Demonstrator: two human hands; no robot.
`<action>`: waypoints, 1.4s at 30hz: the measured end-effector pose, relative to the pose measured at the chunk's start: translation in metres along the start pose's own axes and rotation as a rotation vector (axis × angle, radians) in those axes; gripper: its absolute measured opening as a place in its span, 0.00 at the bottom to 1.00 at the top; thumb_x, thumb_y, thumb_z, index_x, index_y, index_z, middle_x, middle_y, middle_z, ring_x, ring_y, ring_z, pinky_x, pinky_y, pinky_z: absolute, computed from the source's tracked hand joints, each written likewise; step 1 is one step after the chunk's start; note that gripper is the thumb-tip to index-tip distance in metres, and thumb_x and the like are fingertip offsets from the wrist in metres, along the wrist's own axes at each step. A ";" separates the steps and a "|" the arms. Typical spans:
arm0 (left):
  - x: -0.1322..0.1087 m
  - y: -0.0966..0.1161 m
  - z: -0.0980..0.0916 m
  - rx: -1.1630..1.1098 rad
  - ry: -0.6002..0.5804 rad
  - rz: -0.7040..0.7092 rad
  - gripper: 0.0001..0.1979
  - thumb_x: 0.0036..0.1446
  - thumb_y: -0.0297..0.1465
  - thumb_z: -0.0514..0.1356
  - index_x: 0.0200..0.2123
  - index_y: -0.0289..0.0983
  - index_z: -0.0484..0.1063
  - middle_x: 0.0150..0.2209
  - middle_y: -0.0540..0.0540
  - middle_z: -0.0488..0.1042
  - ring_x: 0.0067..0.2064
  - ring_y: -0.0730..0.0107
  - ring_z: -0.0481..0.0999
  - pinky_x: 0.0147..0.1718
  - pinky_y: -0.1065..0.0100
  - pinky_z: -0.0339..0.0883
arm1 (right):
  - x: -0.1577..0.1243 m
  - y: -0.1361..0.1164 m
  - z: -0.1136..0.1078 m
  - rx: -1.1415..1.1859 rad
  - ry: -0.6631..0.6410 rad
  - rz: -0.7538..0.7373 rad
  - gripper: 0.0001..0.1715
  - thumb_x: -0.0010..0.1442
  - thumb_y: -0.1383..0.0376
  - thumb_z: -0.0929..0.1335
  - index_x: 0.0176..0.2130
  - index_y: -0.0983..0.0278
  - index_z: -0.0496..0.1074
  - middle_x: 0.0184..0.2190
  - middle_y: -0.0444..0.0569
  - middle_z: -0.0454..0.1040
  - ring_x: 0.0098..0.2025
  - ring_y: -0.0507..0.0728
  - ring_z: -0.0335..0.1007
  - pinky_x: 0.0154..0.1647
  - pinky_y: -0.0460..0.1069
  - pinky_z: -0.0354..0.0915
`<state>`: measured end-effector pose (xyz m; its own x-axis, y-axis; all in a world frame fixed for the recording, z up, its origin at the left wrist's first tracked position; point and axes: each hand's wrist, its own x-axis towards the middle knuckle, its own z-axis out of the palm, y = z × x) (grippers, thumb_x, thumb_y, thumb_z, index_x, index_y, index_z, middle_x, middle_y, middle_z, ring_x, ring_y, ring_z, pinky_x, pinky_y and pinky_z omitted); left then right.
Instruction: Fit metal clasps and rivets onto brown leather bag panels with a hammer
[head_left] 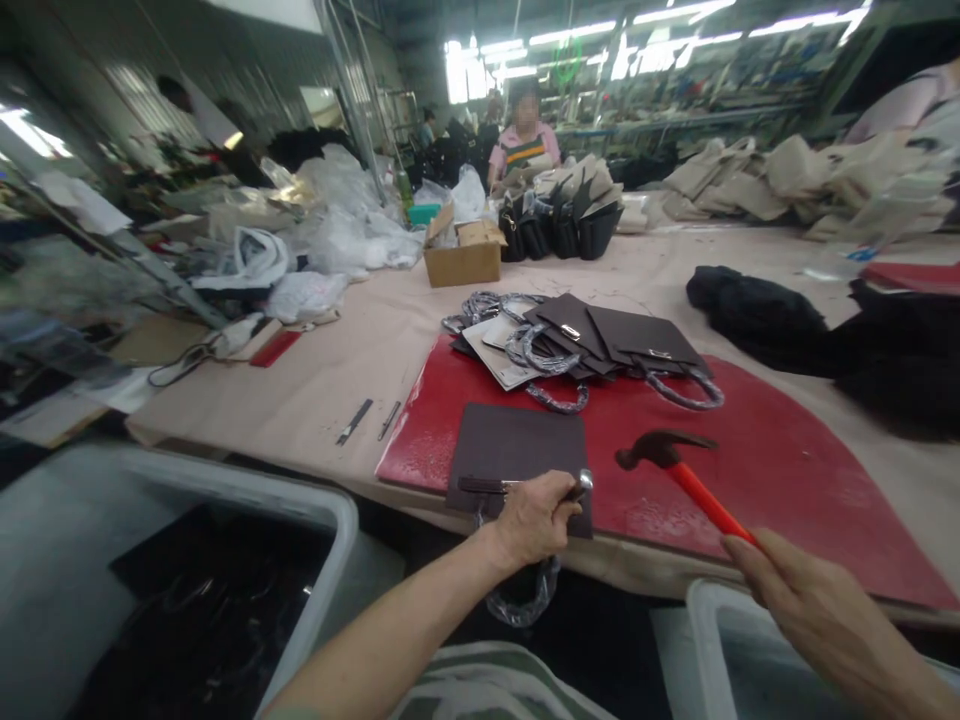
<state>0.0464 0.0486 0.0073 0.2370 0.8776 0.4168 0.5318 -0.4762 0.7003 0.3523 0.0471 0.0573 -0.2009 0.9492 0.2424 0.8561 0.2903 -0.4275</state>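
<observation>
A dark brown bag panel [517, 440] lies flat at the near edge of the red mat [630, 500]. Its plastic-wrapped handle [525, 600] hangs over the table edge. My left hand [532, 520] is closed over the panel's near right part, beside a dark strap [480, 485]. A small piece with a shiny metal end [585, 480] sticks out of its fingers; its kind I cannot make out. To the right, my right hand [795, 580] grips the orange handle of a claw hammer [705, 490], its dark head raised above the mat, apart from the panel.
Several brown panels with wrapped handles [615, 335] are piled at the mat's back. A cardboard box [463, 262] and black bags [562, 225] stand behind. Black cloth [757, 305] lies right. Below the table are a left bin [345, 520] and a right bin [705, 640]. A person [525, 140] is beyond.
</observation>
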 end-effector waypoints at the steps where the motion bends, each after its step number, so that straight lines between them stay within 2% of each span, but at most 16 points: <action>1: 0.001 0.000 0.000 -0.001 -0.002 0.004 0.05 0.57 0.23 0.58 0.36 0.38 0.67 0.35 0.47 0.73 0.38 0.66 0.74 0.38 0.69 0.69 | 0.007 0.009 0.007 0.015 -0.072 0.031 0.34 0.64 0.38 0.54 0.20 0.56 0.63 0.13 0.48 0.63 0.14 0.56 0.60 0.16 0.52 0.56; 3: 0.001 0.000 -0.002 -0.005 -0.007 0.003 0.05 0.58 0.23 0.58 0.36 0.38 0.67 0.35 0.47 0.73 0.38 0.66 0.74 0.39 0.69 0.69 | 0.020 0.016 0.019 -0.066 -0.104 0.064 0.32 0.65 0.42 0.53 0.23 0.57 0.64 0.17 0.51 0.66 0.16 0.59 0.63 0.17 0.53 0.56; 6: 0.002 0.000 -0.005 -0.009 -0.023 -0.008 0.05 0.58 0.23 0.58 0.36 0.38 0.67 0.36 0.46 0.73 0.38 0.66 0.74 0.39 0.69 0.68 | 0.033 -0.002 0.032 -0.329 0.096 -0.051 0.26 0.66 0.49 0.55 0.39 0.63 0.72 0.36 0.61 0.75 0.32 0.67 0.71 0.26 0.57 0.62; 8: 0.001 0.001 -0.004 -0.018 -0.039 -0.029 0.04 0.58 0.23 0.58 0.36 0.38 0.67 0.36 0.46 0.73 0.38 0.66 0.74 0.39 0.69 0.68 | 0.037 -0.028 0.045 -0.338 0.181 -0.190 0.24 0.67 0.53 0.58 0.49 0.66 0.71 0.49 0.63 0.72 0.45 0.70 0.70 0.39 0.61 0.66; 11: 0.001 0.001 -0.001 -0.094 -0.037 -0.097 0.04 0.58 0.24 0.58 0.37 0.37 0.69 0.36 0.46 0.75 0.38 0.66 0.74 0.40 0.68 0.68 | 0.035 -0.066 0.076 -0.091 0.058 -0.351 0.20 0.65 0.58 0.64 0.53 0.63 0.69 0.53 0.58 0.71 0.53 0.66 0.67 0.51 0.60 0.65; 15: 0.007 0.002 -0.017 -0.321 0.141 -0.281 0.06 0.59 0.27 0.57 0.39 0.37 0.73 0.38 0.45 0.77 0.39 0.67 0.77 0.43 0.68 0.69 | 0.026 -0.091 0.113 0.000 -0.067 -0.306 0.19 0.61 0.63 0.67 0.53 0.61 0.70 0.54 0.54 0.70 0.54 0.65 0.65 0.52 0.61 0.62; 17: 0.011 -0.004 -0.046 -0.345 0.258 -0.377 0.08 0.61 0.32 0.57 0.39 0.36 0.74 0.38 0.45 0.79 0.40 0.66 0.77 0.42 0.68 0.69 | 0.023 -0.091 0.119 0.018 -0.046 -0.280 0.20 0.61 0.63 0.68 0.53 0.61 0.71 0.56 0.54 0.70 0.55 0.66 0.64 0.54 0.62 0.61; 19: 0.013 -0.021 -0.089 -0.246 0.347 -0.447 0.12 0.62 0.37 0.57 0.39 0.35 0.74 0.36 0.44 0.79 0.39 0.65 0.78 0.41 0.68 0.69 | 0.022 -0.089 0.120 0.038 -0.038 -0.276 0.20 0.61 0.63 0.69 0.53 0.61 0.71 0.56 0.54 0.70 0.56 0.65 0.64 0.54 0.61 0.60; 22: 0.007 -0.063 -0.169 0.211 0.396 -0.598 0.14 0.58 0.41 0.57 0.32 0.35 0.74 0.31 0.43 0.78 0.34 0.63 0.77 0.35 0.68 0.66 | 0.022 -0.087 0.118 0.055 -0.032 -0.274 0.20 0.60 0.63 0.69 0.52 0.60 0.71 0.55 0.54 0.70 0.55 0.65 0.64 0.54 0.61 0.60; 26: -0.020 -0.122 -0.258 0.847 0.130 -0.941 0.18 0.59 0.42 0.53 0.34 0.34 0.75 0.36 0.35 0.79 0.40 0.51 0.78 0.37 0.63 0.67 | 0.023 -0.086 0.119 0.086 -0.020 -0.268 0.20 0.59 0.63 0.70 0.52 0.60 0.71 0.55 0.54 0.71 0.55 0.65 0.64 0.54 0.61 0.59; 29: -0.045 -0.149 -0.289 0.955 -0.047 -1.089 0.18 0.58 0.38 0.53 0.37 0.30 0.76 0.38 0.29 0.79 0.41 0.46 0.78 0.38 0.59 0.68 | 0.024 -0.086 0.120 0.108 -0.016 -0.259 0.20 0.59 0.63 0.70 0.52 0.60 0.71 0.54 0.54 0.71 0.55 0.65 0.64 0.54 0.61 0.59; 31: -0.059 -0.157 -0.291 0.950 -0.083 -1.118 0.18 0.58 0.36 0.53 0.35 0.27 0.76 0.38 0.26 0.78 0.41 0.43 0.78 0.38 0.57 0.69 | 0.024 -0.086 0.121 0.119 -0.009 -0.254 0.18 0.59 0.63 0.70 0.50 0.59 0.72 0.54 0.54 0.71 0.55 0.65 0.65 0.53 0.61 0.59; 34: -0.069 -0.150 -0.272 0.985 -0.052 -1.055 0.20 0.61 0.37 0.52 0.41 0.26 0.75 0.45 0.24 0.75 0.48 0.40 0.75 0.45 0.52 0.68 | 0.025 -0.087 0.122 0.124 0.004 -0.258 0.13 0.60 0.63 0.68 0.46 0.59 0.74 0.53 0.54 0.72 0.54 0.65 0.65 0.53 0.62 0.59; 38: -0.064 -0.105 -0.209 0.795 0.029 -0.491 0.15 0.66 0.33 0.49 0.46 0.32 0.73 0.48 0.35 0.74 0.50 0.55 0.73 0.53 0.58 0.66 | 0.028 -0.090 0.124 0.103 0.013 -0.306 0.10 0.62 0.64 0.67 0.44 0.59 0.75 0.51 0.53 0.72 0.54 0.65 0.64 0.52 0.62 0.59; 40: -0.057 -0.076 -0.173 0.593 -0.078 -0.243 0.11 0.67 0.31 0.52 0.45 0.35 0.73 0.47 0.40 0.74 0.49 0.60 0.73 0.51 0.62 0.67 | 0.030 -0.092 0.124 0.085 0.018 -0.339 0.09 0.63 0.63 0.67 0.43 0.60 0.76 0.48 0.52 0.73 0.51 0.64 0.65 0.51 0.60 0.60; 42: -0.049 -0.053 -0.142 0.528 -0.172 -0.108 0.08 0.66 0.29 0.55 0.45 0.37 0.72 0.46 0.42 0.73 0.48 0.62 0.72 0.50 0.62 0.68 | 0.032 -0.094 0.123 0.075 0.014 -0.366 0.09 0.65 0.63 0.67 0.42 0.60 0.76 0.44 0.52 0.74 0.47 0.62 0.66 0.48 0.58 0.60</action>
<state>-0.1091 0.0230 0.0319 0.2643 0.9373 0.2273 0.8844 -0.3295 0.3305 0.2065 0.0655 -0.0019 -0.4800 0.7794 0.4027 0.6916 0.6186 -0.3729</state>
